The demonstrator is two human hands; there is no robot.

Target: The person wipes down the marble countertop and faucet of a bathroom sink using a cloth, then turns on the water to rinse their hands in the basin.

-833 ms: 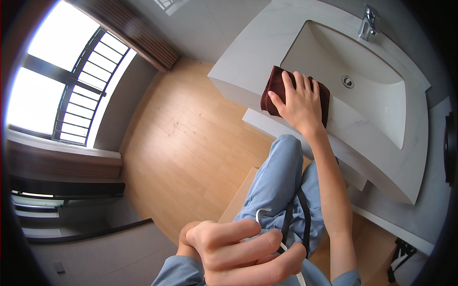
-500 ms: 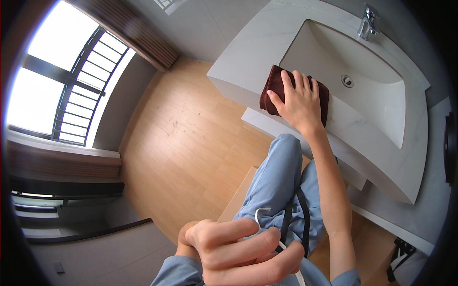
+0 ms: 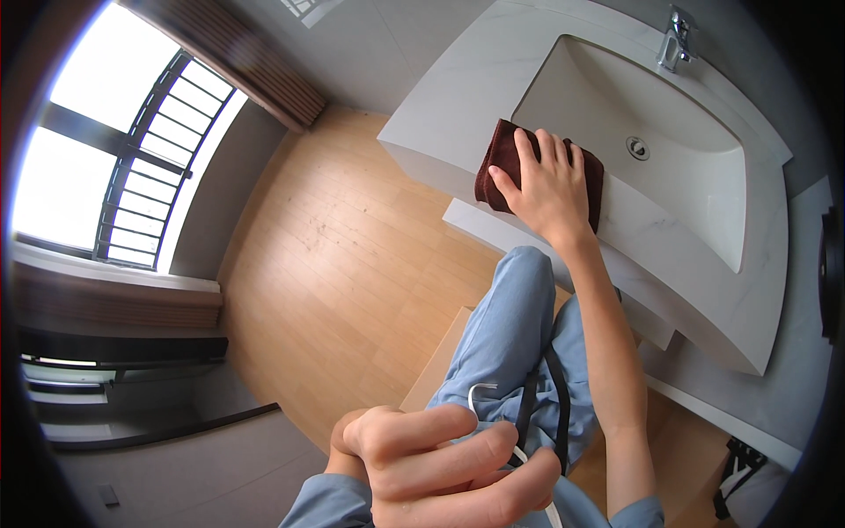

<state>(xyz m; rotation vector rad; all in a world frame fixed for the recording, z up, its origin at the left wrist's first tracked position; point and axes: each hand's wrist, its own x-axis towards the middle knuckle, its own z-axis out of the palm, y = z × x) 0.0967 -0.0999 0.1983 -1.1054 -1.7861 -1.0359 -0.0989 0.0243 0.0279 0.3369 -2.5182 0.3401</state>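
Observation:
A dark brown folded cloth lies on the front left part of the white marbled countertop, reaching over its front edge next to the sink basin. My right hand rests flat on top of this cloth with its fingers spread. Close below the camera, my left hand is raised with its fingers curled in. A thin white cord shows above and below those fingers. Whether they grip it is hidden, as is the inside of the hand.
The white sink basin has a round drain and a chrome faucet behind it. Below the counter are my knees in light blue trousers. Wooden flooring stretches left toward a barred window.

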